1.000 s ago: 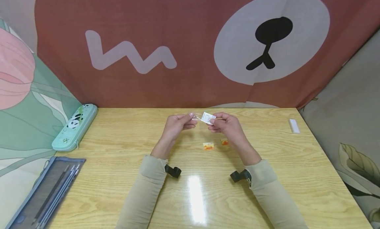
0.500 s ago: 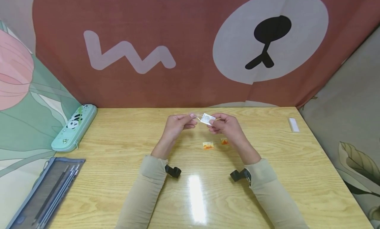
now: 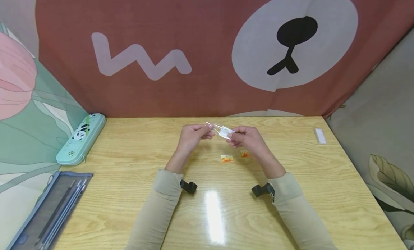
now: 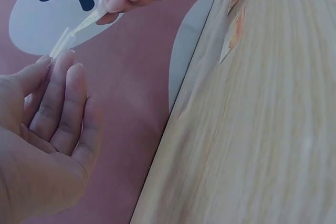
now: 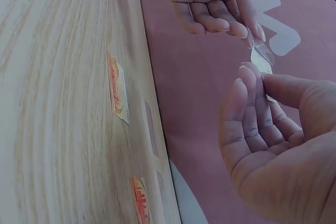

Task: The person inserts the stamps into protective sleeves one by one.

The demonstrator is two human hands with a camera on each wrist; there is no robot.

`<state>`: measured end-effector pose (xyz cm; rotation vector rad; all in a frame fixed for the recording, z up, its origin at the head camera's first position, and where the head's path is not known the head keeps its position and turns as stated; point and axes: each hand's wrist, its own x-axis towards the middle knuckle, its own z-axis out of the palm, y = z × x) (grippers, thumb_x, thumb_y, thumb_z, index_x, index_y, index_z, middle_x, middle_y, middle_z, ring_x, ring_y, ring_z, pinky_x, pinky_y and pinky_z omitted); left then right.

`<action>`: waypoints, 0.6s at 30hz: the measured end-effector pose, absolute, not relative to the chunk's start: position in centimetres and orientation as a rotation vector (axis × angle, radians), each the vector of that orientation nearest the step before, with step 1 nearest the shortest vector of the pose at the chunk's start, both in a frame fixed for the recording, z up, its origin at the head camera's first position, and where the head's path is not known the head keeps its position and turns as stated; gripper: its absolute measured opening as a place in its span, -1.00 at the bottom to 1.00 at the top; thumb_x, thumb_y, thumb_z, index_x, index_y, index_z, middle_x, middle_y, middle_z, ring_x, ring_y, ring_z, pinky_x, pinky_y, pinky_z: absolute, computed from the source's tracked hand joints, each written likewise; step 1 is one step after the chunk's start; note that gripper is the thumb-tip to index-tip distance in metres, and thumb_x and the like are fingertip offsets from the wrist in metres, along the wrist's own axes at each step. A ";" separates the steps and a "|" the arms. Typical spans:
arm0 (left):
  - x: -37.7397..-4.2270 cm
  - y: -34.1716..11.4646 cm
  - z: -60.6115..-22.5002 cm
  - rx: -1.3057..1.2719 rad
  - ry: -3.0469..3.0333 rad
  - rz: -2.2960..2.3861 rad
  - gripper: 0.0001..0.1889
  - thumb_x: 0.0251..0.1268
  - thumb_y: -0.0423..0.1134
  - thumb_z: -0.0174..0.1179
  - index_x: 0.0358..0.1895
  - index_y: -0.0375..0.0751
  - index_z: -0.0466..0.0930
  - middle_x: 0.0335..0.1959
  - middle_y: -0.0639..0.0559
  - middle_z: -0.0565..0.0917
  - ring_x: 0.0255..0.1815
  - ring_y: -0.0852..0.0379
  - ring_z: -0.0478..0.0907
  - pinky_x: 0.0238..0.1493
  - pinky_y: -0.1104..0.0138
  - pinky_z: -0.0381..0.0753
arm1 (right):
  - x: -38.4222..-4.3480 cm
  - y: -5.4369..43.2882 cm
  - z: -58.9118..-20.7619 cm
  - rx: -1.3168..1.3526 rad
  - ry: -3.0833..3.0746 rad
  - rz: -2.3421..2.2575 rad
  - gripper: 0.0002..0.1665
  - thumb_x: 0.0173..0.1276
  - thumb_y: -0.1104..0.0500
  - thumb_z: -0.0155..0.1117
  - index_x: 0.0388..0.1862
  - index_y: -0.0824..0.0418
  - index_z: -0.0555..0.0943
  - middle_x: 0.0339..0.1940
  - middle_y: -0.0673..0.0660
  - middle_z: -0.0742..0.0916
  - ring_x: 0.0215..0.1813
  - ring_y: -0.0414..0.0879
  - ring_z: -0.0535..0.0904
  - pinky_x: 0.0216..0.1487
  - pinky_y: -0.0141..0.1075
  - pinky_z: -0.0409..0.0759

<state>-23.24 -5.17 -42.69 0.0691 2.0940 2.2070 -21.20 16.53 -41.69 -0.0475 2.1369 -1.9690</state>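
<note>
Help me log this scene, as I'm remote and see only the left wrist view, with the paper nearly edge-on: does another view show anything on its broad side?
Observer: Yes, the head view shows faint marks on the white paper, too small to read.
Operator: My picture cuts off past the right hand. Is anything farther out on that side?
Observer: In the head view, a small white block, perhaps an eraser, lies near the right edge of the table.
Operator: And at the far left corner?
Observer: A mint-coloured case with panda pictures lies there.
</note>
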 end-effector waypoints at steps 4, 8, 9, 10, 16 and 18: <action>-23.3 -5.2 -42.7 0.061 2.135 2.148 -0.73 0.33 -0.20 0.36 -0.14 -0.39 0.79 -0.47 -0.03 0.82 -0.18 -0.29 0.78 -0.01 0.15 0.79 | -21.1 16.7 -41.4 -0.052 2.157 -1.930 -0.67 0.41 0.28 0.28 0.04 0.52 0.59 -0.45 -0.01 0.78 -0.41 -0.22 0.71 -0.27 -0.37 0.76; -23.3 -5.2 -42.7 0.047 2.127 2.151 -0.73 0.33 -0.21 0.36 -0.12 -0.40 0.78 -0.49 -0.03 0.81 -0.14 -0.37 0.75 0.04 0.05 0.77 | -20.9 16.8 -41.2 -0.060 2.166 -1.910 -0.64 0.42 0.27 0.28 0.07 0.53 0.58 -0.44 -0.01 0.78 -0.41 -0.23 0.70 -0.26 -0.37 0.76; -23.3 -5.2 -42.7 0.044 2.126 2.152 -0.73 0.33 -0.22 0.36 -0.12 -0.40 0.78 -0.49 -0.02 0.81 -0.16 -0.34 0.76 0.04 0.03 0.77 | -21.0 16.8 -41.2 -0.057 2.165 -1.907 -0.64 0.42 0.27 0.28 0.07 0.53 0.58 -0.44 -0.01 0.78 -0.41 -0.23 0.70 -0.26 -0.37 0.76; -23.3 -5.2 -42.7 0.043 2.123 2.156 -0.73 0.33 -0.22 0.36 -0.11 -0.40 0.78 -0.50 -0.01 0.81 -0.15 -0.36 0.75 0.05 0.02 0.76 | -21.0 16.8 -41.2 -0.057 2.167 -1.904 -0.63 0.42 0.27 0.28 0.08 0.53 0.58 -0.44 -0.01 0.78 -0.41 -0.23 0.71 -0.27 -0.38 0.76; -23.3 -5.1 -42.6 0.037 2.130 2.156 -0.74 0.33 -0.24 0.36 -0.10 -0.40 0.78 -0.50 0.00 0.81 -0.33 -0.08 0.81 0.05 0.02 0.76 | -21.2 16.9 -41.4 -0.061 2.183 -1.863 -0.62 0.41 0.28 0.29 0.08 0.55 0.58 -0.44 -0.02 0.78 -0.39 -0.19 0.70 -0.28 -0.39 0.74; -23.2 -5.2 -42.6 0.036 2.136 2.154 -0.75 0.33 -0.24 0.36 -0.10 -0.40 0.78 -0.48 -0.02 0.81 -0.39 0.05 0.81 0.03 0.02 0.77 | -21.2 16.9 -41.4 -0.068 2.185 -1.853 -0.62 0.40 0.28 0.29 0.07 0.55 0.59 -0.44 -0.02 0.78 -0.39 -0.19 0.70 -0.27 -0.39 0.74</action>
